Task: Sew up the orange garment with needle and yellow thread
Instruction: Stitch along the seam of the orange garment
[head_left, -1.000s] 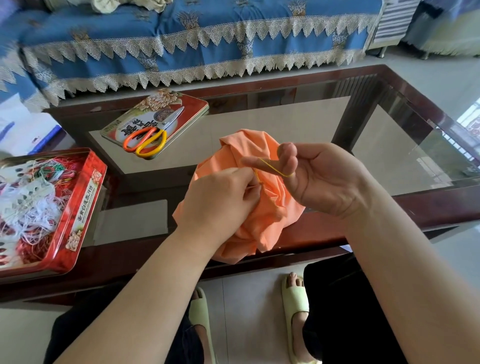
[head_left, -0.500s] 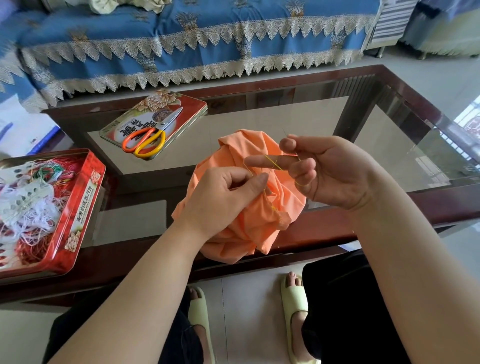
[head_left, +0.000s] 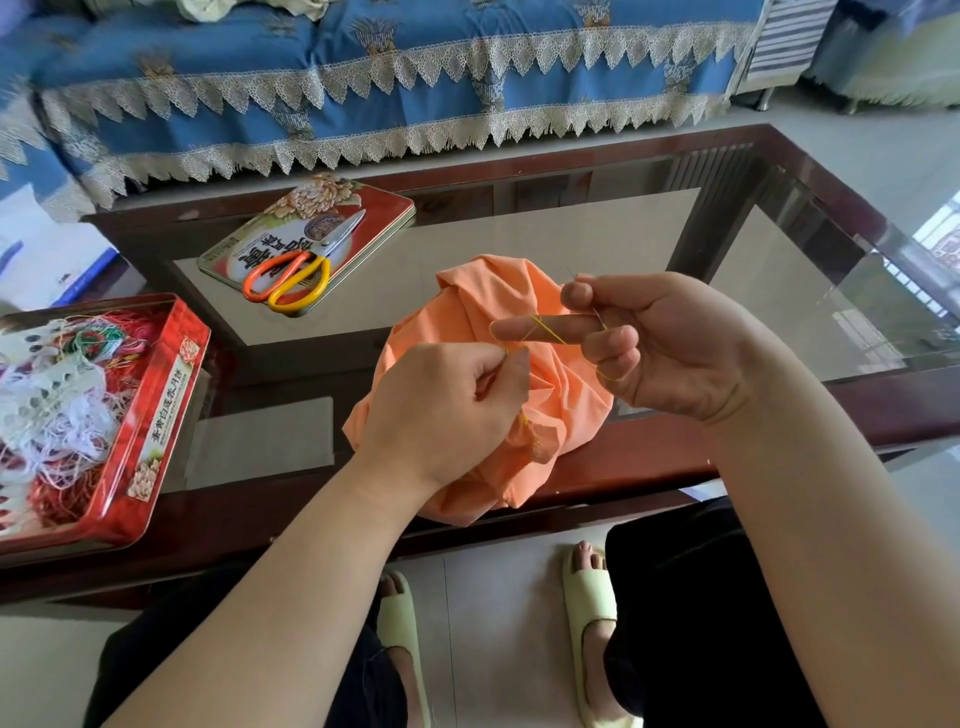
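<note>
L hand is pinching thread over the garment, bunched on the table edge. R hand, at 3 o'clock of it, is holding the needle, thread looping its finger. Scissors are lying on a tin lid at 11 o'clock.

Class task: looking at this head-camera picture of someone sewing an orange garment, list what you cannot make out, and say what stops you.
- Stitch site: the left hand covers the garment there.
- Needle: too thin to trace in the right hand.
- Thread: visible only over the forefinger.
- Tin: cut off by the left edge.
</note>
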